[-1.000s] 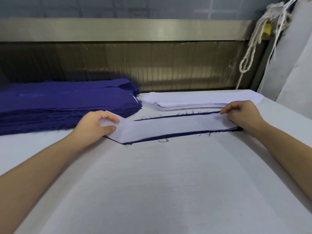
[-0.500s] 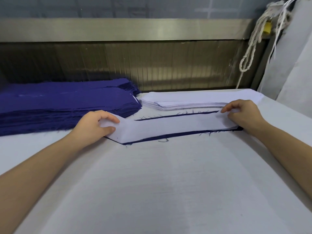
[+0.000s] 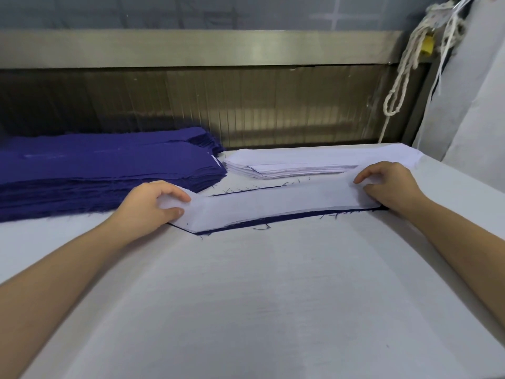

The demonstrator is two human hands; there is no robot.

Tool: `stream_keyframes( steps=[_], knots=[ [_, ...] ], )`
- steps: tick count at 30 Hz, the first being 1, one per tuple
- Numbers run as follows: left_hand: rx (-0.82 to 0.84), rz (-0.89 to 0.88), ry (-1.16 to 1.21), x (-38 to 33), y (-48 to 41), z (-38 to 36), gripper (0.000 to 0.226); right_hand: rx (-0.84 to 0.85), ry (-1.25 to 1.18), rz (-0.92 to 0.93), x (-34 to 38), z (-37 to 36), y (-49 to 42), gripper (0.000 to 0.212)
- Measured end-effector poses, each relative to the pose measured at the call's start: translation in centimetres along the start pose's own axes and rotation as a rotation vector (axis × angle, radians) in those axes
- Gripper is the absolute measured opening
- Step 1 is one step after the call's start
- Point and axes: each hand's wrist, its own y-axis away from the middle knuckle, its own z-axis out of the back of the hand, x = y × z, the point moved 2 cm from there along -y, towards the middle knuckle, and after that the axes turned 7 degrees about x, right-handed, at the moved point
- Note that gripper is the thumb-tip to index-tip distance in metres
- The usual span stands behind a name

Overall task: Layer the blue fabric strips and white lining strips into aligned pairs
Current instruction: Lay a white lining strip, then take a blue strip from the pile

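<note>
On the surface (image 3: 246,296), a white strip (image 3: 273,205) lies over a blue strip (image 3: 262,220) whose near edge still shows, so this pair looks unaligned. The left hand (image 3: 153,206) and right hand (image 3: 390,188) pinch the white strip's ends with curled fingers. Behind them a blue stack (image 3: 95,170), cut off at left, and a white stack (image 3: 287,166) suggest many pairs are left. No finished pairs are in view.

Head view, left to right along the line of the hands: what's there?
blue strip stack → left hand pinching one end → white lining strip laid over a blue strip → right hand gripping the other end. The white lining stack behind overlaps the strip, so it is left out.
</note>
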Motion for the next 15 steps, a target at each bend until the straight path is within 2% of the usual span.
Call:
stream_keyframes(
  steps=[15],
  knots=[
    [-0.003,0.008,-0.007,0.12,-0.13,0.08,0.027,-0.043,-0.027,-0.038,0.09,0.26,-0.08,0.032]
  ],
)
